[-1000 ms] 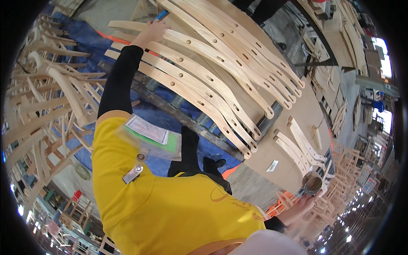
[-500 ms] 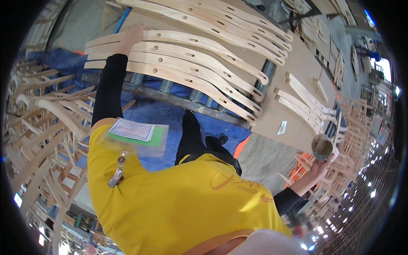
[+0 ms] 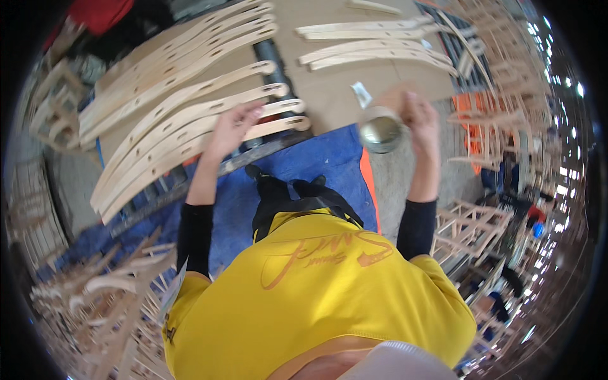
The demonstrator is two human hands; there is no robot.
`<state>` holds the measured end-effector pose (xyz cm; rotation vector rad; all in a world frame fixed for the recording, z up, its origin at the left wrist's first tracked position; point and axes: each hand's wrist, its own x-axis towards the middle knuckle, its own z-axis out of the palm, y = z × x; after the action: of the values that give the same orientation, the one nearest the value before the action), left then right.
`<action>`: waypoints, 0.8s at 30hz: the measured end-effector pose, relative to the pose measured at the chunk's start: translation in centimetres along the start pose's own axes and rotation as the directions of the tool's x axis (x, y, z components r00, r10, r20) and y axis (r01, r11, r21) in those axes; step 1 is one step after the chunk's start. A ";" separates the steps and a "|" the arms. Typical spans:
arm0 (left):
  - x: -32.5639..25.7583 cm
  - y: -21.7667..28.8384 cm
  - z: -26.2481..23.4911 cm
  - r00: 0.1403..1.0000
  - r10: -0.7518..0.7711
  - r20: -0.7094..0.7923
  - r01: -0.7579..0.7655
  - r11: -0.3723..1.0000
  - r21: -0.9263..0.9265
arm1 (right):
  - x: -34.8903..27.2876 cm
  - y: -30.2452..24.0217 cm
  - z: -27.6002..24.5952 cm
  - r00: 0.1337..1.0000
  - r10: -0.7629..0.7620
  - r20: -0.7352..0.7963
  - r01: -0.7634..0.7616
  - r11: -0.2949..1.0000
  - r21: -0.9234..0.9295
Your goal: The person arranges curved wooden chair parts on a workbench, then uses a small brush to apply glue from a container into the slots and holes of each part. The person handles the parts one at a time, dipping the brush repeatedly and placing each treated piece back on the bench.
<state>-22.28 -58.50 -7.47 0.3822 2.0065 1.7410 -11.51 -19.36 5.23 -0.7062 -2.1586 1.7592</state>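
Left hand (image 3: pixel 231 126) on curved slats (image 3: pixel 190 123) (right hand (image 3: pixel 421 120): tin (image 3: pixel 380 132))

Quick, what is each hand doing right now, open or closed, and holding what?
Left hand: open, resting on a curved pale wooden piece, not gripping.
Right hand: closed on a round shiny metal can.

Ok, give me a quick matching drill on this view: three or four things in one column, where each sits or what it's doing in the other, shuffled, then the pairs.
Things:
1. left hand
2. right hand
3. blue mat
4. stacked wooden frames

Places or states:
A. spread on the floor under the person's feet
B. resting on the curved wooden slats
C. standing at the far right
D. holding a round metal tin

Pairs: 1-B, 2-D, 3-A, 4-C
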 end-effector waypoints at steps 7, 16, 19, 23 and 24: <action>3.5 8.2 19.7 0.794 -0.184 0.579 0.234 0.972 -0.011 | -2.6 5.3 -1.0 0.947 -0.118 0.298 0.098 0.992 0.081; 3.9 6.7 37.0 0.815 -0.180 0.551 0.291 0.949 -0.120 | -4.0 8.7 -21.1 0.983 -0.157 0.097 0.146 0.983 0.110; 4.3 8.2 40.0 0.924 -0.168 0.342 0.267 0.926 -0.266 | -5.0 9.8 -28.7 0.975 -0.162 -0.151 0.189 0.964 0.186; 7.1 8.4 40.9 0.985 -0.138 0.107 0.172 0.876 -0.450 | -7.1 11.1 -35.5 0.961 -0.123 -0.248 0.228 0.860 0.457; 7.5 10.1 41.4 0.993 -0.113 0.041 0.120 0.899 -0.422 | -7.7 11.2 -36.4 0.955 -0.145 -0.258 0.261 0.823 0.504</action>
<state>-8.61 -17.74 -2.80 0.1262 1.5409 2.0194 15.24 8.74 3.36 -0.4636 -1.4343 1.9351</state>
